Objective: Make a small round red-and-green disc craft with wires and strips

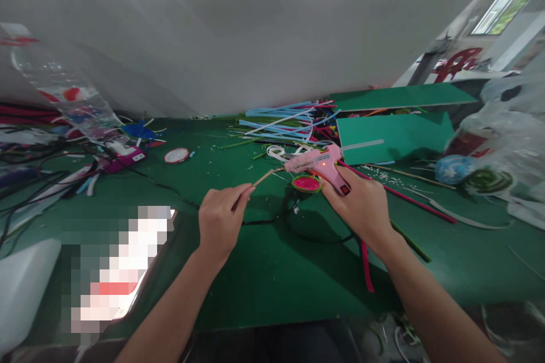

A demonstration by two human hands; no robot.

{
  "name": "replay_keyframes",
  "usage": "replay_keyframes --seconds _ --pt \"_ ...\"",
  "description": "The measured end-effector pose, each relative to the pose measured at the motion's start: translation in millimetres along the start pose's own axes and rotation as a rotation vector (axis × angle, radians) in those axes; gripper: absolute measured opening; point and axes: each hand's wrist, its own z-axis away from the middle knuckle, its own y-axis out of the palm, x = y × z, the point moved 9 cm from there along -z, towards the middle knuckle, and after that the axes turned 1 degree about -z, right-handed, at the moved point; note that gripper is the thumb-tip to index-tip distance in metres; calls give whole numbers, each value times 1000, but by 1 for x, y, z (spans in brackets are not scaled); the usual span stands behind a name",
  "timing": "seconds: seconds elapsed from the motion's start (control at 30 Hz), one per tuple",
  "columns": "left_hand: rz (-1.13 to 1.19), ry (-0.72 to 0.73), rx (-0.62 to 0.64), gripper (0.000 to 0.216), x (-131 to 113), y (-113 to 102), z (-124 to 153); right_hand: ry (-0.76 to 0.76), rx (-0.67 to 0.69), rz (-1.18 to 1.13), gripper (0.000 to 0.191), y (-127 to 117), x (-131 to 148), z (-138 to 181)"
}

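My right hand (pixel 361 204) is wrapped round the handle of a pink hot glue gun (pixel 317 161), its nozzle pointing left and a clear glue stick (pixel 366 144) poking out at the back. In my left hand (pixel 223 212), a thin wooden stick (pixel 263 178) is pinched between the fingers, its far tip at or very close to the nozzle. Just below the gun is a small round piece (pixel 306 183), red inside with a green rim; whether my right fingers touch it I cannot tell. Behind the gun lie white-handled scissors (pixel 276 152).
Blue and green pipe cleaners (pixel 276 122) lie at the back beside a green box (pixel 395 136). A plastic bottle (pixel 63 85) and a purple power socket (pixel 125 157) stand at left, a blurred phone (pixel 128 266) in front. Plastic bags (pixel 511 125) crowd the right. A black cord (pixel 259 222) crosses the green table.
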Motion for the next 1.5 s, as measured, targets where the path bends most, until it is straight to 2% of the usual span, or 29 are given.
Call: replay_keyframes --seconds 0.5,1.0,1.5 --pt "-2 17 -6 10 -5 -3 -3 46 57 -19 38 2 -3 -2" --pt "29 42 5 8 -8 -4 -5 27 64 1 38 4 -3 -1" --pt "10 17 -24 10 -2 -4 -5 37 52 -45 36 1 -3 -2"
